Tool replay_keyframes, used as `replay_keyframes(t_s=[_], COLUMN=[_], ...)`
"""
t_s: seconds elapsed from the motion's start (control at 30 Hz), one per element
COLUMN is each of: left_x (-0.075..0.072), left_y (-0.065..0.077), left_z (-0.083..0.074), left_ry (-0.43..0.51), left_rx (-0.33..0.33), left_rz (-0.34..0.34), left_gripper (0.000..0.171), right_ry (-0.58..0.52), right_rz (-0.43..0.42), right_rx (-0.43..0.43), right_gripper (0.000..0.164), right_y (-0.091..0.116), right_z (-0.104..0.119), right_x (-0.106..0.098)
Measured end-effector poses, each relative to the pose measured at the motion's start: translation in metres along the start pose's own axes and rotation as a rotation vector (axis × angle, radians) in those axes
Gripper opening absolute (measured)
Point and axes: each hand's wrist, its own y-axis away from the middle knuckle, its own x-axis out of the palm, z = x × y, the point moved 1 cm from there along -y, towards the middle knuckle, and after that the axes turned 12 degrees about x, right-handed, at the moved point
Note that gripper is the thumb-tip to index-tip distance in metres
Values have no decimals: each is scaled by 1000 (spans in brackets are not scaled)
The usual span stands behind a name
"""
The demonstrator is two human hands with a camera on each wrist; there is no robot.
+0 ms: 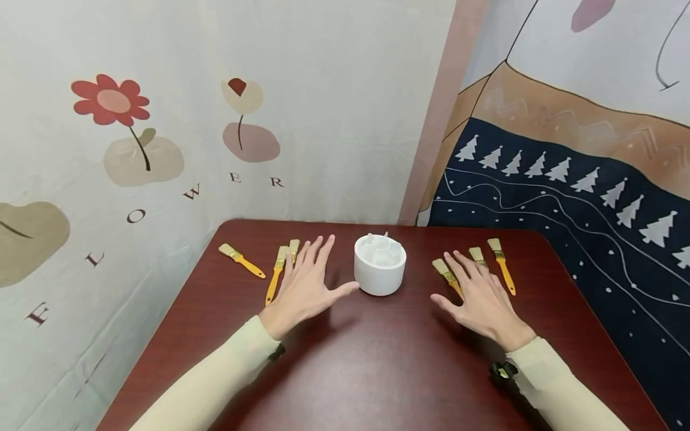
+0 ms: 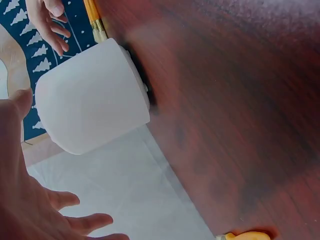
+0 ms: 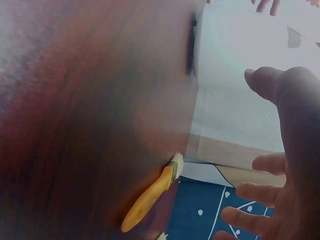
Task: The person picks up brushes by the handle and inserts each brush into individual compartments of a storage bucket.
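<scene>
A round white holder (image 1: 380, 272) with raised dividers inside its top stands toward the back middle of the table. My left hand (image 1: 306, 287) hovers to its left with fingers spread, the thumb tip close to the holder's side. Under those fingers lie two paintbrushes with yellow handles, one brush (image 1: 277, 275) partly covered. To the right, my right hand (image 1: 481, 297) is spread over the table, holding nothing. A yellow-handled paintbrush (image 1: 446, 276) shows beside its index finger, and another brush (image 1: 477, 256) is mostly hidden behind the fingers.
One paintbrush (image 1: 242, 261) lies at the far left, another brush (image 1: 502, 266) at the far right. The dark red table (image 1: 377, 371) backs onto a pale flower-printed cloth (image 1: 334, 120) and a navy cloth with trees (image 1: 539, 197).
</scene>
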Motion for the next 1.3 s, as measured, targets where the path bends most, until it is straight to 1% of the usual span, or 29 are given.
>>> replay_keyframes(t_s=[0.2,0.4,0.57,0.73,0.93,1.3], left_x=[5,7,10,15,19,25], left_y=[-7,-19,-25,-30,-35,-44], left_z=[-3,-4,-8,-13,-17,-28], left_ry=[9,12,40,62,98,189], left_rx=[26,57,82,81,72,72], left_rz=[-8,-38,-52,-46,-64,-49], left_gripper=[123,119,116,114,112,105], right_ry=[-14,-27,-18,-16,-27,-44], right_rz=[10,-5,-10,-17,-19,20], right_rx=[25,20,11,6,4,34], right_gripper=[102,97,94,92,91,89], right_y=[-4,-13,-18,-22,-24,-26], right_z=[-5,-7,-7,-7,-8,-12], right_x=[2,2,2,4,5,6])
